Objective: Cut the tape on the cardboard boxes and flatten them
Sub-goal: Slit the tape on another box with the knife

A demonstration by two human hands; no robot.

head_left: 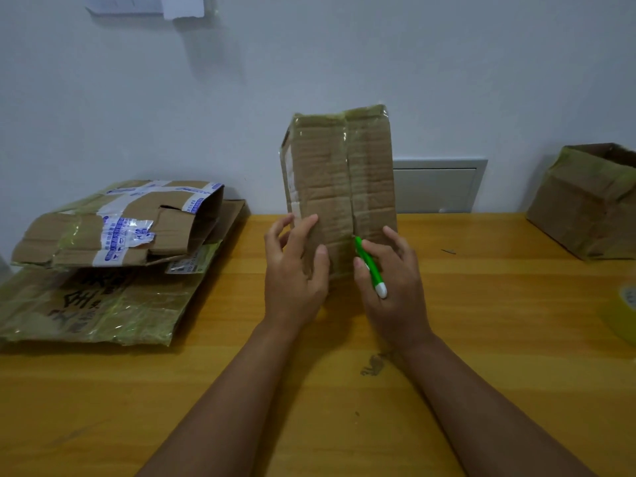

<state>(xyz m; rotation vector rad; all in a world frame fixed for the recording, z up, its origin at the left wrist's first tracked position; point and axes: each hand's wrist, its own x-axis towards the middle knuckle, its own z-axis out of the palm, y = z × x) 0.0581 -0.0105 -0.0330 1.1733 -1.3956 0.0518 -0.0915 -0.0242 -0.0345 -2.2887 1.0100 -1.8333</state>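
head view: tall cardboard box (339,187) stood on end on the wooden surface (481,304), taped seam turned toward the camera, likely so the centre line of tape can be reached from top to bottom. left hand (296,266) pressed against the lower left of the box front, fingers relaxed and spread with nothing gripped, apparently steadying the box against the push of the cut. right hand (389,270) low on the right side, fingers curled round a green pen-shaped cutter (370,266), tip aimed up at the seam near the bottom of the box; whether the tip actually touches the tape cannot be told. tape along the seam appears uncut higher up, so judged early in this box. off to the left, flattened boxes (103,263) stacked in a pile, kept well apart from the work. far right, another upright box (585,204) presumably waiting its turn, and a yellow tape roll (624,311) at the edge.
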